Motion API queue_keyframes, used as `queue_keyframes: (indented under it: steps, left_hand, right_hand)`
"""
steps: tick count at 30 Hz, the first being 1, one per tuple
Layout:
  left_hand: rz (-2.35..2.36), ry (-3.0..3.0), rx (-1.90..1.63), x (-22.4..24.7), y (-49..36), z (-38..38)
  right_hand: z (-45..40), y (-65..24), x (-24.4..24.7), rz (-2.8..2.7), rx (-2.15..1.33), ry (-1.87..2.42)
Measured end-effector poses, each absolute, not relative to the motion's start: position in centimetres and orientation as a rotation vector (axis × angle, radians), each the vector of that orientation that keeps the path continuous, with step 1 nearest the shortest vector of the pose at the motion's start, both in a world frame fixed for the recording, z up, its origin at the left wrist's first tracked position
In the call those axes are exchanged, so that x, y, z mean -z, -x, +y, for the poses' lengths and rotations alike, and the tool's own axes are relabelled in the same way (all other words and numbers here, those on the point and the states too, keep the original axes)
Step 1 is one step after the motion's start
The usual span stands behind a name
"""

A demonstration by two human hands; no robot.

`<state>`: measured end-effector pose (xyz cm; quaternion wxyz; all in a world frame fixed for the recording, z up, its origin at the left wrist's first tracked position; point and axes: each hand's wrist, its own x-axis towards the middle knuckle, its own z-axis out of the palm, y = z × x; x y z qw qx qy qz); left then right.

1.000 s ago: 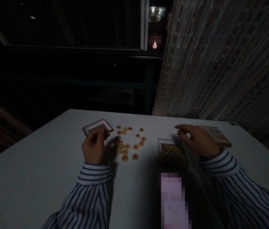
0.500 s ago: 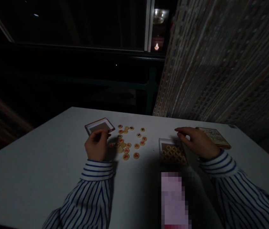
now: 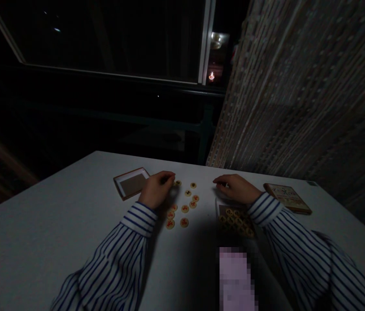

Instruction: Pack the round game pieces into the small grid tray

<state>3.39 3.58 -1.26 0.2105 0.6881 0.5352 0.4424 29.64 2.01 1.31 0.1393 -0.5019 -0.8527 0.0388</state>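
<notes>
My left hand (image 3: 157,189) hovers over the left part of several loose Chinese chess pieces (image 3: 185,208), covering some of them. Its fingers are curled, with thumb and forefinger close together; whatever is between them, if anything, is hidden. The round, pale wooden pieces bear red or black characters. My right hand (image 3: 237,188) is over the far edge of an open box tray (image 3: 217,210), with fingers reaching left and the thumb apart; no piece shows in it. Rows of black-marked Chinese chess pieces (image 3: 236,221) lie in that tray.
A shallow open box lid (image 3: 122,190) lies left of my left hand. A closed box with a printed cover (image 3: 287,198) sits on the right of the white table (image 3: 55,220). A bead curtain (image 3: 286,99) hangs behind the right side. A blurred pink patch (image 3: 236,276) covers the near area.
My left hand has moved right, from beside the lid to over the loose pieces. My right hand has shifted left, across the tray's far edge. The whole view has tilted up slightly.
</notes>
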Motion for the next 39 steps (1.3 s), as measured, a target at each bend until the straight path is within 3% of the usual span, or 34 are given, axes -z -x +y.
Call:
queue_keyframes:
  steps: [4, 9, 29, 39]
  left_hand:
    - [1.507, -2.163, -0.905, 1.6, -4.8, 5.4]
    - [1.526, -2.233, -0.745, 2.3, -6.2, 6.7]
    - [1.505, -2.186, -0.643, 5.0, -8.3, 7.6]
    - [1.495, -2.152, -0.777, 4.5, -8.4, 7.5]
  right_hand:
    - [4.9, -27.5, -0.4, -2.528, -0.180, 1.479]
    - [7.2, -25.6, 1.3, -2.560, -0.214, 1.534]
    - [9.6, -23.4, 3.2, -2.687, -0.164, 1.590]
    - [8.0, -24.0, 2.1, -2.552, -0.013, 1.471]
